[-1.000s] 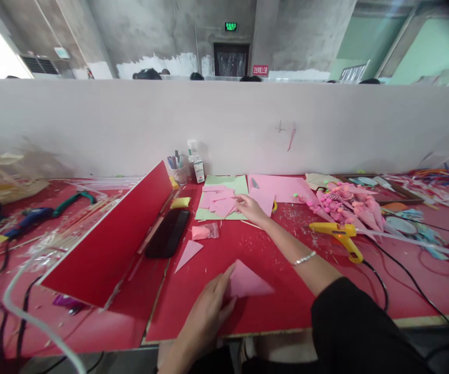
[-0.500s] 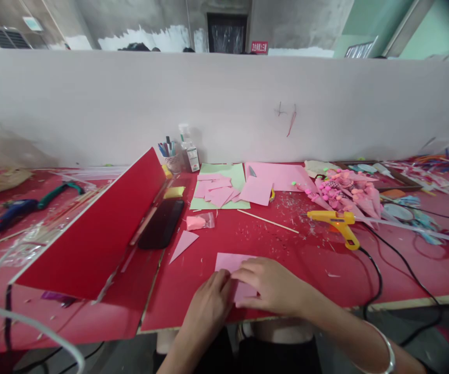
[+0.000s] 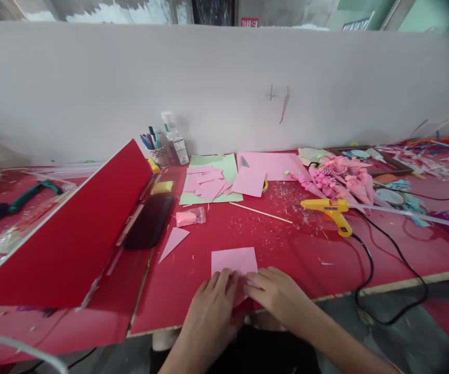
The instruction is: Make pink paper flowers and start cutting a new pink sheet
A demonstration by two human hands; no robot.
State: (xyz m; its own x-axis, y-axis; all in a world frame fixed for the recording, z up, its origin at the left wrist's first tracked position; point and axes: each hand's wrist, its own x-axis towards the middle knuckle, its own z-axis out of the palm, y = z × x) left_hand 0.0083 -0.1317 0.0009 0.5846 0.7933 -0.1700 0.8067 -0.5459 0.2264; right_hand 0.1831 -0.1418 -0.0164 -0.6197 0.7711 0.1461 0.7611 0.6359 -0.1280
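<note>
Since the pink sheet (image 3: 234, 258) sits right by the front edge of the red table (image 3: 173, 296), lower centre of the frame, we'd worry about it slipping or creasing crooked if one side gets pressed harder. Left hand (image 3: 211, 304) and right hand (image 3: 281, 296) both have half-curled fingers with the tips at its near part; whether they're truly pinching it, we can't tell. Over mid-right, the black cord (image 3: 372, 267) of the yellow glue gun (image 3: 331, 208) loops past the edge, so a snag from the right forearm (image 3: 333, 330) could drag the gun.
</note>
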